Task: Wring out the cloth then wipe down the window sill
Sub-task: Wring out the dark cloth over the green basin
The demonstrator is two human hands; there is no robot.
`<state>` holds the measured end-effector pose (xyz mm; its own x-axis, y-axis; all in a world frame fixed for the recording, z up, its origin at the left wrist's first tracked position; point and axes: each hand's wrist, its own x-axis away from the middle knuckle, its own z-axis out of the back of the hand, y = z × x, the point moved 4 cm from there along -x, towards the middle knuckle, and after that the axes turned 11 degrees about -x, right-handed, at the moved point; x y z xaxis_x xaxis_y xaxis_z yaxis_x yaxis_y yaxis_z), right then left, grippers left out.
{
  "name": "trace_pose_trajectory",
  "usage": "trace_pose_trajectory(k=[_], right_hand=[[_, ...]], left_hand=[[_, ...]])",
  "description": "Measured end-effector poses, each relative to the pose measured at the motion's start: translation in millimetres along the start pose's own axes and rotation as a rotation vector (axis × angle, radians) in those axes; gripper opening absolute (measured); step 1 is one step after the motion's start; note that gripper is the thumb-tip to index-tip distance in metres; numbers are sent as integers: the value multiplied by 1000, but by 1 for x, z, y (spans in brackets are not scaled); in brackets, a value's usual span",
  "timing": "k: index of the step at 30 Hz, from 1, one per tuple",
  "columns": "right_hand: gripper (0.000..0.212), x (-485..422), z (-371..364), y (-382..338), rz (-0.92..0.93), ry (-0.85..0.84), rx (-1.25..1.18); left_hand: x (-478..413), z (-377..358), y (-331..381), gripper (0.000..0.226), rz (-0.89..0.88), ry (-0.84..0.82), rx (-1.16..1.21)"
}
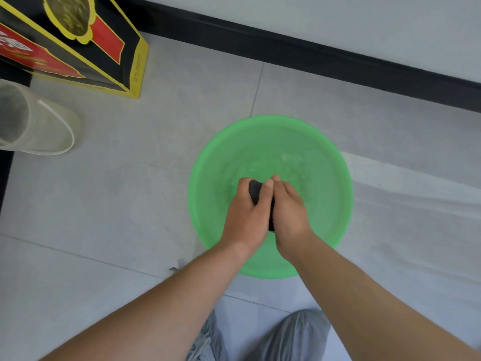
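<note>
A green plastic basin [208, 183] sits on the pale floor tiles, with water inside. Over its middle, my left hand [246, 214] and my right hand [289, 217] are pressed side by side, both closed around a dark, bunched-up cloth [255, 191]. Only a small dark strip of the cloth shows between the hands; the bulk is hidden in the fists. No window sill is in view.
A black, red and yellow carton [78, 40] stands at the upper left. A clear plastic container [33, 123] lies below it at the left edge. A black skirting board [338, 63] runs along the white wall behind the basin. My grey trouser knees [294, 337] show at the bottom.
</note>
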<state>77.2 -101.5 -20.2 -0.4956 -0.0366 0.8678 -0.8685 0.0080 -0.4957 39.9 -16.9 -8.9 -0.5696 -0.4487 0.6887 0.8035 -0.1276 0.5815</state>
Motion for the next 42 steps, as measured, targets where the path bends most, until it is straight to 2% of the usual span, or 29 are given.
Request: trace_pose_trajectory(k=[4, 8, 12, 21, 25, 28, 30, 35, 42], right_hand=[[36, -4, -10, 4, -25, -22, -38], [24, -12, -15, 1, -14, -26, 12], [28, -22, -20, 4, -5, -40, 98], [36, -27, -21, -6, 236, -82, 224], [35, -13, -8, -12, 337, -106, 362], [35, 4, 1, -19, 320, -83, 336], [33, 15, 4, -25, 286, -77, 334], [21, 58, 3, -49, 230, -116, 310], [13, 134, -10, -91, 232, -103, 282]], left_hand=[[-6, 2, 5, 43, 29, 101, -151], [-19, 3, 2, 41, 16, 106, -141], [-27, 5, -4, 40, 6, 121, -103], [-26, 6, -4, 36, 24, 150, -17], [-12, 9, -1, 34, 28, -7, -31], [-2, 16, 0, 36, 64, -90, 22], [9, 24, 6, 38, 94, -110, 58], [41, 53, 33, 20, 121, -140, 90], [98, 106, 84, 20, 138, -189, 110]])
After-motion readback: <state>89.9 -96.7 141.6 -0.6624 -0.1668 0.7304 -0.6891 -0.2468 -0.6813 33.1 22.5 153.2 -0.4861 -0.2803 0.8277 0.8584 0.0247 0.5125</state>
